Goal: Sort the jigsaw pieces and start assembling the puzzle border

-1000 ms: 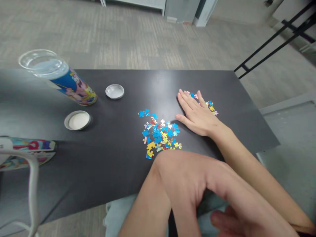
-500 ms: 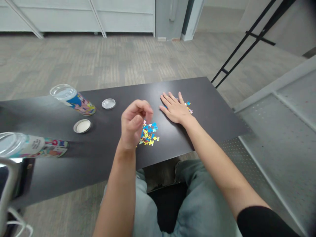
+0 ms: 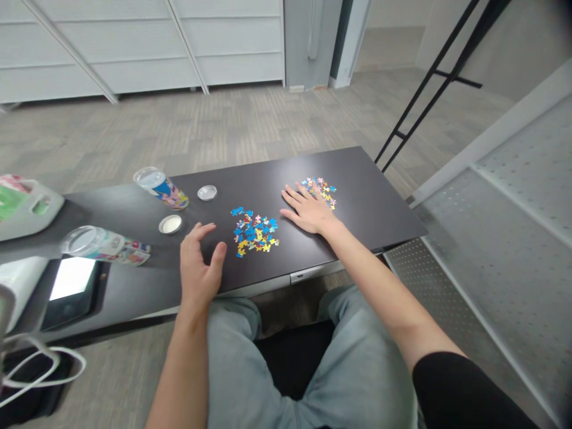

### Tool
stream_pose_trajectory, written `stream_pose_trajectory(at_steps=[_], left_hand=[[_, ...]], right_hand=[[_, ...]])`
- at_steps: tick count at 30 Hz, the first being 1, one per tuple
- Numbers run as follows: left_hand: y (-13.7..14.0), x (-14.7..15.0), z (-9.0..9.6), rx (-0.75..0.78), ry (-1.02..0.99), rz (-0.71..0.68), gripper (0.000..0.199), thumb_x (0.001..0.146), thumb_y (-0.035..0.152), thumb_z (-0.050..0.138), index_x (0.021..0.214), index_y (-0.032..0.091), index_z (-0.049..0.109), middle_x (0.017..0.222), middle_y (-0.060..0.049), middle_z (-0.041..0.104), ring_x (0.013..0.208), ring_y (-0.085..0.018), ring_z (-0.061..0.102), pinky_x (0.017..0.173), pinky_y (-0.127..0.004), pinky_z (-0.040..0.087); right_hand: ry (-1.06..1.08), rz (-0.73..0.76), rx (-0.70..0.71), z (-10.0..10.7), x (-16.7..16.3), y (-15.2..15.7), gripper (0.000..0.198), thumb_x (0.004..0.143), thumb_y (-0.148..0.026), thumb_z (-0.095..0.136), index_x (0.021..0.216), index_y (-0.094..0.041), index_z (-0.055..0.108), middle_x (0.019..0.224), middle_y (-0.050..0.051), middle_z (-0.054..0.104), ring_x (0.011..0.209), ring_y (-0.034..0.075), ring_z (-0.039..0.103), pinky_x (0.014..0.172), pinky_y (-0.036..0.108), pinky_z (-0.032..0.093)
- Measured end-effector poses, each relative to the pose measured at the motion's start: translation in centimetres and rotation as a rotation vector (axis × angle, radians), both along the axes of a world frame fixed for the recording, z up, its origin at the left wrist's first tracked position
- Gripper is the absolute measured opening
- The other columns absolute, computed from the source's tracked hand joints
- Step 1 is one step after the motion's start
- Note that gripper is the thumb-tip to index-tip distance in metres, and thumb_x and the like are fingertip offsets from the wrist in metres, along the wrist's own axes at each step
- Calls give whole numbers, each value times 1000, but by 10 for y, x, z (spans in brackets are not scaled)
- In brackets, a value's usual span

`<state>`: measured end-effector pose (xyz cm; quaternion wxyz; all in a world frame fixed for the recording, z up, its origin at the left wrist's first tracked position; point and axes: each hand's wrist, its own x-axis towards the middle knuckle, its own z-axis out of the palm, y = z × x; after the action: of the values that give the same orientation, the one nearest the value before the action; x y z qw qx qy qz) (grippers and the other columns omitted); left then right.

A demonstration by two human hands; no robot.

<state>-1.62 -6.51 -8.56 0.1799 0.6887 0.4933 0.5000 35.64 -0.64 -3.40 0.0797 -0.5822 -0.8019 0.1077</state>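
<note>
Between the two hands on the desk (image 3: 357, 229), the left pile of jigsaw pieces (image 3: 255, 232) lies just right of the left hand (image 3: 201, 262), its fingers open and empty. The right hand (image 3: 308, 210), fingers spread, partly covers the right pile (image 3: 330, 189).

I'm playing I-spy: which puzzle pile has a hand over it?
The right pile, partly hidden by the right hand; the left pile is uncovered.

I see two puzzle piles (image 3: 255, 232), one between left hand (image 3: 199, 271) and right hand (image 3: 311, 213), one by the right; near the left, two canisters (image 3: 120, 247), two lids (image 3: 207, 192).
</note>
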Motion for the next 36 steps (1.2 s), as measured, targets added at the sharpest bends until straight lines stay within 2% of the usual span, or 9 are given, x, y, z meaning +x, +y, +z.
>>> stream_pose_trajectory(at_steps=[3, 7, 14, 23, 26, 28, 30, 31, 36], left_hand=[[-6, -3, -9, -19, 223, -21, 73, 116, 76, 84, 171, 29, 69, 186, -24, 69, 188, -65, 45, 152, -90, 30], [-6, 12, -7, -105, 321, -18, 95, 115, 88, 79, 181, 23, 59, 196, -33, 59, 196, -64, 37, 155, -89, 30], [-10, 27, 7, -259, 395, 0, 120, 103, 106, 73, 190, 24, 58, 203, -33, 53, 200, -63, 31, 152, -93, 32], [-9, 31, 11, -252, 440, 4, 120, 103, 105, 73, 189, 23, 60, 200, -34, 56, 198, -64, 35, 150, -93, 35], [-14, 36, 23, -330, 575, 27, 118, 110, 97, 59, 196, 16, 52, 206, -32, 50, 202, -56, 30, 155, -87, 36], [-18, 41, 32, -379, 674, 49, 118, 114, 91, 51, 199, 9, 45, 209, -29, 45, 205, -50, 25, 160, -78, 35], [-20, 45, 38, -409, 740, 69, 122, 114, 89, 46, 201, 3, 42, 211, -28, 43, 206, -47, 23, 162, -71, 34], [-21, 47, 40, -416, 759, 76, 124, 114, 90, 45, 201, 1, 41, 211, -27, 42, 206, -46, 22, 163, -69, 33], [-22, 49, 41, -420, 776, 88, 125, 114, 89, 46, 203, 1, 40, 212, -26, 41, 206, -44, 21, 164, -68, 33]], right_hand=[[-6, -41, -20, -3, 13, 0, 93, 127, -85, 37, 210, -44, 42, 211, -7, 44, 205, 37, 27, 171, 66, 6], [19, -92, -24, -1, 44, 6, 94, 129, -81, 36, 210, -34, 45, 215, 2, 40, 206, 38, 24, 170, 68, 1], [19, -78, -1, 6, 71, 12, 97, 128, -79, 38, 208, -25, 47, 217, 9, 32, 206, 37, 24, 170, 69, 0], [9, -90, 4, 12, 71, 36, 94, 131, -72, 35, 208, -20, 45, 215, 14, 38, 204, 37, 32, 169, 69, 7], [-27, -249, 59, -3, 72, 26, 94, 131, -63, 38, 210, -11, 37, 217, 15, 34, 206, 35, 25, 170, 61, 3], [-45, -443, 82, -18, 76, 13, 113, 128, -73, 51, 209, 2, 26, 219, 25, 21, 208, 43, 13, 168, 64, 0], [-51, -534, 46, -31, 82, 3, 134, 121, -87, 60, 207, 9, 22, 216, 37, 20, 205, 58, 18, 165, 78, 9], [-44, -553, 26, -35, 85, 0, 137, 119, -90, 60, 208, 6, 21, 215, 37, 20, 204, 59, 21, 165, 79, 14], [-30, -512, -36, -31, 83, 21, 130, 123, -84, 54, 209, 5, 16, 218, 33, 15, 207, 48, 18, 167, 66, 15]])
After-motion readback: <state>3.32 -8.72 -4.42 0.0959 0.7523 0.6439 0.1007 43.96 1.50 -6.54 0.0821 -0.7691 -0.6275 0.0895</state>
